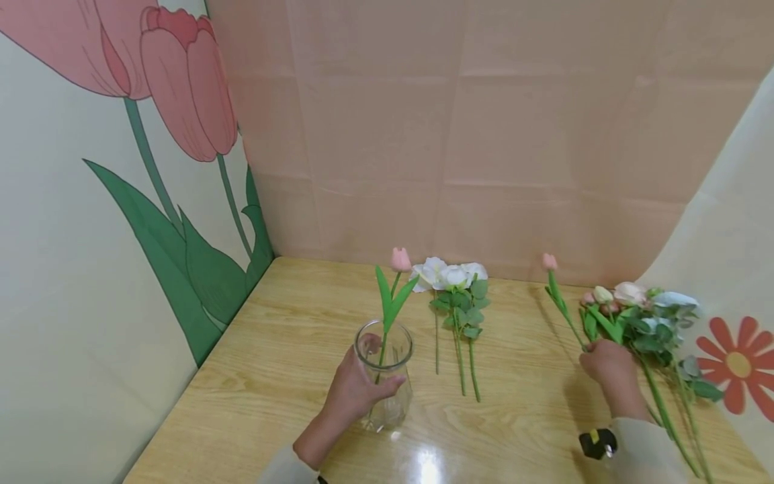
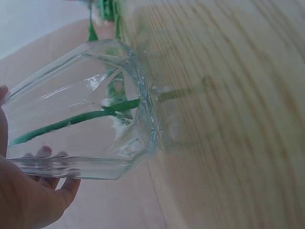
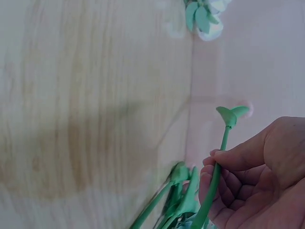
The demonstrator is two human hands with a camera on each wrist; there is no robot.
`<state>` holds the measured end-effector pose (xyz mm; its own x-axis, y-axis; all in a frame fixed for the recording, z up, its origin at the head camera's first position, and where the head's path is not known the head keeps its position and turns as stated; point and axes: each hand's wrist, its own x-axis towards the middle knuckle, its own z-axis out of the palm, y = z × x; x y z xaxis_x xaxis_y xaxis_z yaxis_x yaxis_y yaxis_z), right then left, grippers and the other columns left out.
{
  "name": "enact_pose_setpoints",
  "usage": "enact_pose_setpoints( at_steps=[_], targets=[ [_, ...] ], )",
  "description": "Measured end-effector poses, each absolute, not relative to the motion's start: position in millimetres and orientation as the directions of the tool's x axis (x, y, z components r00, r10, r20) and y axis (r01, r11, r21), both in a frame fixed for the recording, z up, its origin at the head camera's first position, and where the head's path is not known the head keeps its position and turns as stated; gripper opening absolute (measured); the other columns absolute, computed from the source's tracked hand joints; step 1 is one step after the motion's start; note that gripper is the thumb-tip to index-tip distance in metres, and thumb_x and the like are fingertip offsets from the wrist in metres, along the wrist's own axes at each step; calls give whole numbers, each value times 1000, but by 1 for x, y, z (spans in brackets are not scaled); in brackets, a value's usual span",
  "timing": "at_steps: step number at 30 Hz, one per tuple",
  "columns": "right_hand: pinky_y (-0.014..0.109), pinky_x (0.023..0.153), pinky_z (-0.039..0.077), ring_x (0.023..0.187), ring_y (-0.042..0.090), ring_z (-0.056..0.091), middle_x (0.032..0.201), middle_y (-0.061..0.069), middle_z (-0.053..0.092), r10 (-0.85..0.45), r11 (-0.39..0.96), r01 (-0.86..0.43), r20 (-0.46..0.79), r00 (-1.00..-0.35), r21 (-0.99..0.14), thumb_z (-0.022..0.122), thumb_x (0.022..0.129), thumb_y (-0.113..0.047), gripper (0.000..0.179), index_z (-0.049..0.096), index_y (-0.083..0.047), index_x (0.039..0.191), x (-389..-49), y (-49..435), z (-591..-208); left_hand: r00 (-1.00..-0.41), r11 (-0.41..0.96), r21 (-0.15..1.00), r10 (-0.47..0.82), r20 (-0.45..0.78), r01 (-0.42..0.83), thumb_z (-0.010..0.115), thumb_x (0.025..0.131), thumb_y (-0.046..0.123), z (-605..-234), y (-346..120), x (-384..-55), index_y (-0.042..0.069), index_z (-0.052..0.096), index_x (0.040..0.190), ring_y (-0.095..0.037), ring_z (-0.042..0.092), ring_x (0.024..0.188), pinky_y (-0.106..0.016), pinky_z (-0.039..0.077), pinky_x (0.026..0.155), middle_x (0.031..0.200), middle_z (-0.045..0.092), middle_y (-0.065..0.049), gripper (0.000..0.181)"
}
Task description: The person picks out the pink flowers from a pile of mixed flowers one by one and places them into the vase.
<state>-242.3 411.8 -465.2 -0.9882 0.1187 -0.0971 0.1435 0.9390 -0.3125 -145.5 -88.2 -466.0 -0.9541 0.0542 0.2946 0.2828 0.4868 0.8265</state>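
Note:
A clear glass vase (image 1: 393,403) stands on the table, gripped near its upper part by my left hand (image 1: 357,386). Inside it is one pink tulip (image 1: 400,260), its bloom and two green leaves rising above the rim. In the left wrist view its green stem (image 2: 71,121) shows through the glass, reaching the vase's bottom. At the right, my right hand (image 1: 611,370) pinches the stem of a second pink tulip (image 1: 549,262) between thumb and fingers. That tulip is held up beside a pile of flowers, its bloom pointing away from me.
White flowers (image 1: 453,275) with green stems lie at the table's back middle. A mixed pile of flowers (image 1: 653,323) lies by my right hand. Behind the wooden table (image 1: 290,323) hangs a pinkish cloth (image 1: 484,134); a tulip-printed wall (image 1: 60,235) borders the left.

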Motion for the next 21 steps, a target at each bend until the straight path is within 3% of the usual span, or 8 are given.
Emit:
enact_pose_setpoints(
  at_steps=[8, 15, 21],
  targets=[
    [59, 82, 51, 98, 57, 58, 115, 37, 62, 139, 927, 154, -68, -988, -341, 51, 86, -17, 45, 62, 12, 119, -242, 400, -461, -960, 491, 830, 52, 275, 265, 86, 72, 52, -465, -88, -145, 17, 51, 132, -34, 61, 118, -58, 50, 97, 130, 62, -12, 78],
    [53, 78, 53, 97, 45, 62, 128, 36, 56, 143, 907, 191, -152, -978, -376, 44, 90, -13, 49, 57, 9, 132, -242, 392, -457, -948, 488, 820, 61, 311, 300, 86, 73, 50, -465, -88, -146, 13, 51, 132, -34, 61, 117, -57, 50, 98, 127, 62, -13, 78],
    [57, 83, 51, 109, 55, 55, 131, 37, 54, 135, 901, 181, -144, -980, -393, 42, 91, -13, 49, 57, 11, 132, -240, 385, -453, -948, 483, 821, 65, 311, 303, 86, 73, 50, -466, -88, -146, 12, 51, 132, -34, 61, 117, -57, 50, 98, 127, 62, -14, 78]
  ],
)
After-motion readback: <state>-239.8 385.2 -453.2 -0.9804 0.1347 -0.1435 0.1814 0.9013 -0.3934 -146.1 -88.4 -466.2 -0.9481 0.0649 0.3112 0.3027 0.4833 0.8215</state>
